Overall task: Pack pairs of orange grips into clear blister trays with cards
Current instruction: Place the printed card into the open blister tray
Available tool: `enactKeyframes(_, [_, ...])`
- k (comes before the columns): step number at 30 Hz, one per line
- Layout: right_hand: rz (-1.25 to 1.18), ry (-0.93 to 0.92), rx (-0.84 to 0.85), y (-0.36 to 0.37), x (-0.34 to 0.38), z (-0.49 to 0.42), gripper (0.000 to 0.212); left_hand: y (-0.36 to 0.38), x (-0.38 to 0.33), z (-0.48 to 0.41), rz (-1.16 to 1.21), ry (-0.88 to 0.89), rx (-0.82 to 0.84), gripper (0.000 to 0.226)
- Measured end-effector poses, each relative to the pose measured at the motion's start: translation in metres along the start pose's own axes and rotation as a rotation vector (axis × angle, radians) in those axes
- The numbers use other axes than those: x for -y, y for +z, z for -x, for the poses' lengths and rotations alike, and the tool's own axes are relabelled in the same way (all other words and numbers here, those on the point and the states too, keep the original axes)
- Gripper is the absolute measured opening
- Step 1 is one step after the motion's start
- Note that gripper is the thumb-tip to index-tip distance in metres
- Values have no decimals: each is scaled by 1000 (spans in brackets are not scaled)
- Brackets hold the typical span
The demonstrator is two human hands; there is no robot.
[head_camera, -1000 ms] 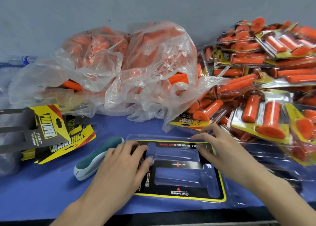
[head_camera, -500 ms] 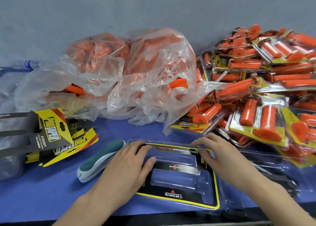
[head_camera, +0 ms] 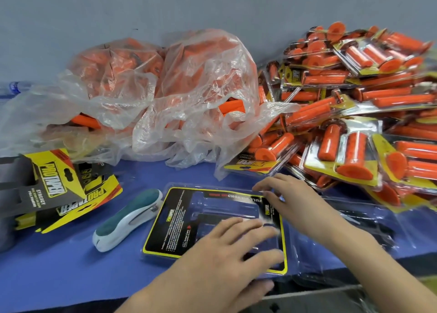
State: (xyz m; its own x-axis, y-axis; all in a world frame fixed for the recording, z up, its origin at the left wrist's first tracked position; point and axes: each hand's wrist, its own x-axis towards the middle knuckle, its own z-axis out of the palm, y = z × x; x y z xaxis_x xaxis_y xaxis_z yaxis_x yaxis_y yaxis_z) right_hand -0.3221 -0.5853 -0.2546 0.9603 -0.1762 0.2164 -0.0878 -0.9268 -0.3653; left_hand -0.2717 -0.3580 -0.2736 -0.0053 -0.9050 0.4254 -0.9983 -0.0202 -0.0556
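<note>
A clear blister tray (head_camera: pixel 173 186) holding a black-and-yellow card (head_camera: pixel 165 230) lies on the blue table (head_camera: pixel 59 277). The left hand (head_camera: pixel 227 253) presses it, fingers spread; the right hand (head_camera: pixel 292 200) touches its far edge with loose fingers.

Left hand (head_camera: pixel 224 253), right hand (head_camera: pixel 292 201) — both bare, forearms bare to frame edge; nails short.

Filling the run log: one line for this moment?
clear plastic blister tray with black-and-yellow card: pockets empty | left hand: flat on tray | right hand: touching far edge | orange tubular grips: bagged
</note>
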Motion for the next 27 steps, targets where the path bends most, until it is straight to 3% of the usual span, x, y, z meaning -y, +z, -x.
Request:
enactKeyframes(4, [-1, -5, -8, 0, -1, 0, 26, 12, -5, -8, -54, 59, 92, 33])
enactKeyframes(9, [-22, -16, 9, -5, -3, 4, 30, 19, -5, -9, -21, 26, 90, 28])
enactKeyframes(16, [-126, -15, 202, -24, -3, 10, 49, 19, -5, -9, -39, 8, 96, 25])
enactKeyframes(27, [-131, -37, 184, -24, -2, 9, 56, 19, -7, -11, -37, 14, 132, 31])
